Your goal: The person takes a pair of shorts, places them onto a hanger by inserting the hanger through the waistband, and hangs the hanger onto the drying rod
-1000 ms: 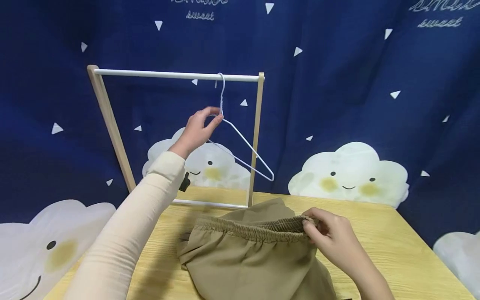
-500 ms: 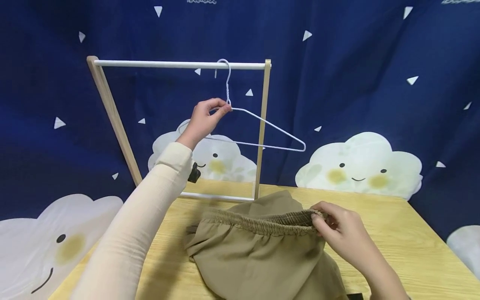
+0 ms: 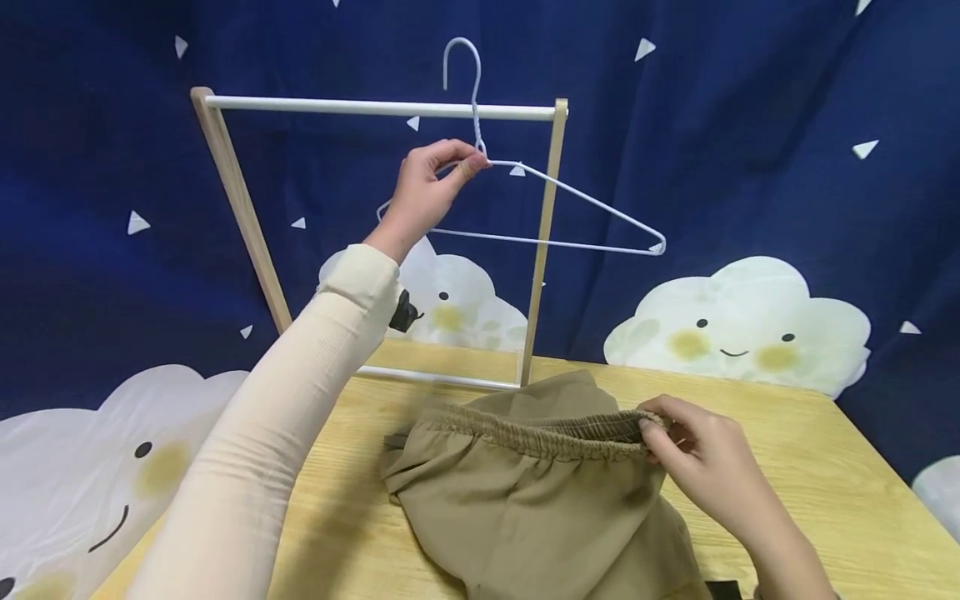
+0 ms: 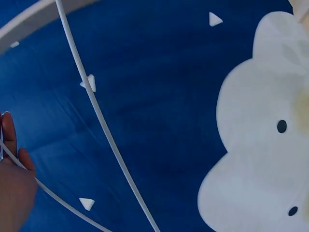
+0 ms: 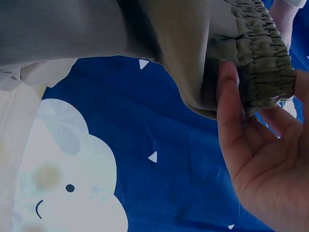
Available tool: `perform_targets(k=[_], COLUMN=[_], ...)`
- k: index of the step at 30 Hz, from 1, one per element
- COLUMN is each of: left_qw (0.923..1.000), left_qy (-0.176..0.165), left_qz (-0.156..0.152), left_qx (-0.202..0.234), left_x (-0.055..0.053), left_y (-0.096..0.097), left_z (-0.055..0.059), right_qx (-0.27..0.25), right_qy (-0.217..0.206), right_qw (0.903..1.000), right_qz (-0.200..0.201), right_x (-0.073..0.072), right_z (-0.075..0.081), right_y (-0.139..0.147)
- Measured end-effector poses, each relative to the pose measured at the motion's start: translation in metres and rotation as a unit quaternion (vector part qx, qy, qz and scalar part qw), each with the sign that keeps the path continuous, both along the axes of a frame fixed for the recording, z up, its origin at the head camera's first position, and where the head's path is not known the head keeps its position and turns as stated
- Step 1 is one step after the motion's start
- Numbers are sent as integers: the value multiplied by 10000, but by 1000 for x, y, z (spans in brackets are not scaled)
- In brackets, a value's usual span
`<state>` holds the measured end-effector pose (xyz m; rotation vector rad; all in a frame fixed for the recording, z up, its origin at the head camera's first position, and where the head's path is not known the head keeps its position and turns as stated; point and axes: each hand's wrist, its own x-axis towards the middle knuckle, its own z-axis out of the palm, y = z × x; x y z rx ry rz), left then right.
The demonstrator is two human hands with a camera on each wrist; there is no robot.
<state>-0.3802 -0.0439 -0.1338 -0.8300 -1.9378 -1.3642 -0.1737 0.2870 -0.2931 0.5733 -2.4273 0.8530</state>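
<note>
Navy curtain (image 3: 735, 175) w/ smiling-cloud prints (image 3: 738, 325) fills the bg; pale wood-grain table (image 3: 795, 467) below.

Head view: small clothes rack (image 3: 337, 106) at approx. 10 o'clock. L hand, 11 o'clock (image 3: 429, 187), pinches white wire hanger (image 3: 477, 132) just below its twisted neck. Hook's at 12, tip above rail level; neck overlaps the rail, contact unclear. Khaki elastic-waist bottoms (image 3: 525, 517) lie at 5–6 o'clock on the table; R hand (image 3: 708, 450), 4 o'clock, grips the R end of the waistband (image 3: 525, 437), opening it a bit.

Risks, my guess: if the hook dips or swings, tip could snag the rail & drag the rack; pinch is at one pt. only, so long ends may twist into the R post. Elastic could spring free too, w/ R hand on one corner.

Vs. 0.5 s ago: hook straddled the rail then, now up past it; R hand's grip same.

L wrist view: L hand at 8 o'clock, partly cropped, wire by fingers; grip can't be confirmed there.

R wrist view: waistband at 2 o'clock, fingers inside, thumb outside.
</note>
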Motion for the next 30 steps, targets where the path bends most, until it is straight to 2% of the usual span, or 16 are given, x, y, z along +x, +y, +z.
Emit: perform_targets(k=[3, 5, 7, 9, 11, 14, 17, 21, 25, 30], left_qw=[9996, 9989, 9979, 9975, 9982, 9995, 9996, 9992, 9985, 9958], left_qy=[-13, 81, 114, 178, 179, 190, 183, 242, 353, 510], left_qz=[-272, -461, -623, -667, -565, -239, 17, 236, 412, 736], left_qx=[1, -43, -96, -126, -98, 55, 206, 190, 21, -174], left_x=[10, 21, 36, 53, 73, 96, 111, 129, 145, 150], left_y=[9, 12, 11, 7, -1, -13, -18, -15, -8, -4], left_z=[2, -3, -12, -27, -44, -71, -96, -122, -138, -144], right_qx=[-13, -26, -42, -48, -31, -18, 0, -5, -3, -88], right_qy=[25, 55, 88, 112, 153, 148, 116, 0, -74, -30], right_qw=[10000, 9999, 9998, 9998, 9997, 9998, 9997, 9994, 9993, 9990], right_qz=[-75, -121, -147, -166, -169, -139, -197, -342, -375, -433], right_x=[2, 2, 3, 3, 3, 1, -2, -1, 0, -2], right_z=[-2, -3, -4, -6, -6, -6, -5, -5, -7, -7], right_y=[4, 6, 8, 10, 11, 13, 15, 18, 18, 15])
